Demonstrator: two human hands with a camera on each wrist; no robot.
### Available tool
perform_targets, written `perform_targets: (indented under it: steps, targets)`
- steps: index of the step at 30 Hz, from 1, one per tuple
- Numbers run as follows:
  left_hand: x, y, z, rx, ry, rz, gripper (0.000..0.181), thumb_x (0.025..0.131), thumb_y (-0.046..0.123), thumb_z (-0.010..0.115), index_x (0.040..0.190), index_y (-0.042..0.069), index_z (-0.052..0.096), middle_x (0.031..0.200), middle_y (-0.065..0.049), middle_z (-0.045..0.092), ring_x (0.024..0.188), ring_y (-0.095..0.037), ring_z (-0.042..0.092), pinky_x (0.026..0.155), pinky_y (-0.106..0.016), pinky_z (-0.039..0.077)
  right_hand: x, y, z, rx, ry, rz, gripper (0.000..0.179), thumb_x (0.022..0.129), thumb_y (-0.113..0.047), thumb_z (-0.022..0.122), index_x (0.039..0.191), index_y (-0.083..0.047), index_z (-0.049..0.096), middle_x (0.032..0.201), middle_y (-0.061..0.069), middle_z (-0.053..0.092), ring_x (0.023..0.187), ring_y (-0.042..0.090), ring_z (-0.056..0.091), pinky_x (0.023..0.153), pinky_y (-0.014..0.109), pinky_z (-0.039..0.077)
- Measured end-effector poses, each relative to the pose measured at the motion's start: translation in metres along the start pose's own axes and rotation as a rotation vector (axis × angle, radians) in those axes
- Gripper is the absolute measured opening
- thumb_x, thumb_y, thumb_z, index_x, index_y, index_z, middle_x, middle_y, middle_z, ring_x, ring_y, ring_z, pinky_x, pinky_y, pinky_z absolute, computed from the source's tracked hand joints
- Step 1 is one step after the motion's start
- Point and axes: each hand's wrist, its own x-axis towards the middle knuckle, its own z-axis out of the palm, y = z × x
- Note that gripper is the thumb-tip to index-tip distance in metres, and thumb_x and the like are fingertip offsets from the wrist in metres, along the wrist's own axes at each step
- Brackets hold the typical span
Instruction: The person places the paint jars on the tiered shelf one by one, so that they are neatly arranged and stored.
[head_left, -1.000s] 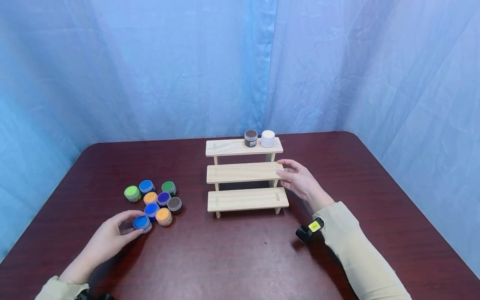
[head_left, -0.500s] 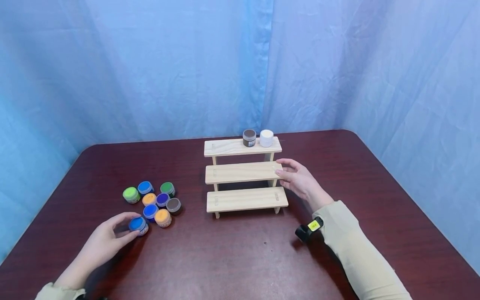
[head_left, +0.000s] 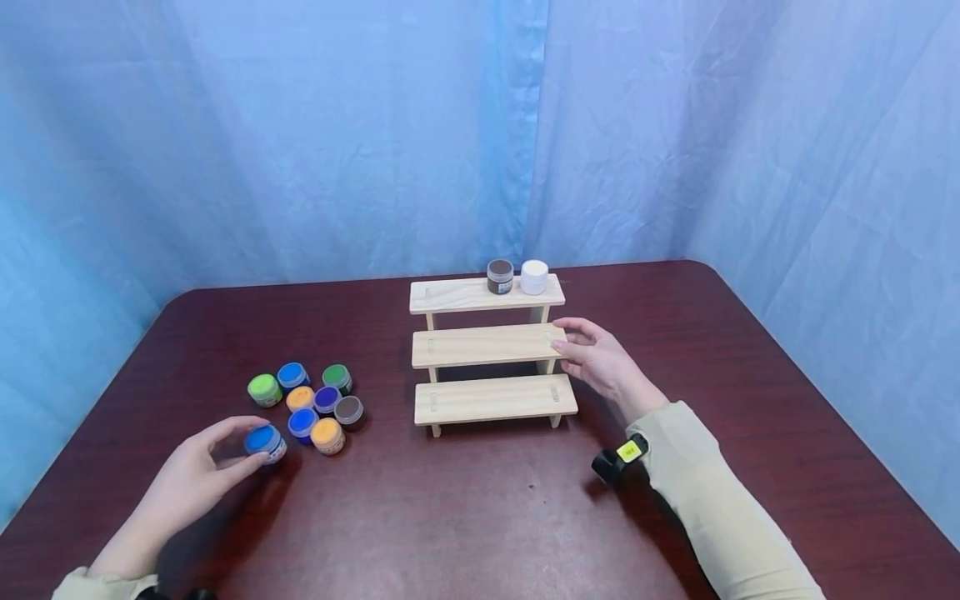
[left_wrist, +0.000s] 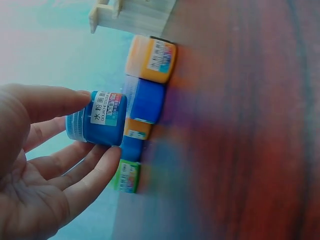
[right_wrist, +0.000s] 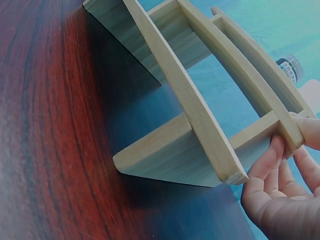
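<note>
A small blue paint jar (left_wrist: pixel 106 118) with a printed label is held between the thumb and fingers of my left hand (head_left: pixel 193 475), just left of the grouped jars. In the left wrist view it is tilted and close over the table. My right hand (head_left: pixel 598 365) grips the right end of the middle step of a three-tier wooden stand (head_left: pixel 491 398); in the right wrist view its thumb and fingers (right_wrist: pixel 272 155) wrap that step's end. On the top step stand a dark brown jar (head_left: pixel 499 277) and a white jar (head_left: pixel 534 278).
Several paint jars cluster on the dark red table (head_left: pixel 480 517) at left, among them a light green jar (head_left: pixel 265 390), a dark green jar (head_left: pixel 337 379), a grey-brown jar (head_left: pixel 349 412) and an orange jar (head_left: pixel 327 436). A blue curtain (head_left: pixel 360 142) surrounds the table.
My left hand has drawn the blue paint jar to the left, away from the other jars, and its side shows more now. The right hand stays on the stand.
</note>
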Motion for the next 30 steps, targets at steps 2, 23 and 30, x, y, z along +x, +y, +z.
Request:
perform_targets:
  steps: [2, 23, 30]
  targets:
    - [0.000, 0.002, -0.003, 0.007, 0.014, 0.015, 0.044, 0.084, 0.020, 0.068, 0.122, 0.005, 0.054, 0.114, -0.021, 0.061, 0.093, -0.028, 0.065, 0.072, -0.032, 0.058, 0.000, 0.000, 0.000, 0.000, -0.004, -0.003, 0.037, 0.089, -0.005, 0.059, 0.123, -0.011, 0.045, 0.091, -0.006, 0.057, 0.073, 0.005, 0.056, 0.068, 0.019, 0.048]
    - [0.007, 0.018, -0.021, -0.022, 0.181, 0.112, 0.045, 0.084, 0.023, 0.069, 0.123, 0.005, 0.055, 0.109, -0.020, 0.062, 0.079, 0.023, 0.048, 0.064, -0.004, 0.049, -0.001, -0.001, 0.002, -0.013, -0.004, -0.006, 0.041, 0.089, -0.003, 0.058, 0.127, -0.007, 0.042, 0.088, -0.008, 0.055, 0.075, 0.004, 0.056, 0.069, 0.019, 0.048]
    - [0.015, 0.013, -0.019, -0.096, 0.235, 0.143, 0.045, 0.083, 0.020, 0.070, 0.123, 0.006, 0.056, 0.105, -0.013, 0.063, 0.079, 0.019, 0.054, 0.065, -0.001, 0.046, -0.001, -0.003, 0.002, -0.030, 0.000, -0.001, 0.046, 0.089, -0.003, 0.058, 0.131, -0.004, 0.039, 0.089, -0.008, 0.055, 0.075, 0.004, 0.055, 0.070, 0.019, 0.048]
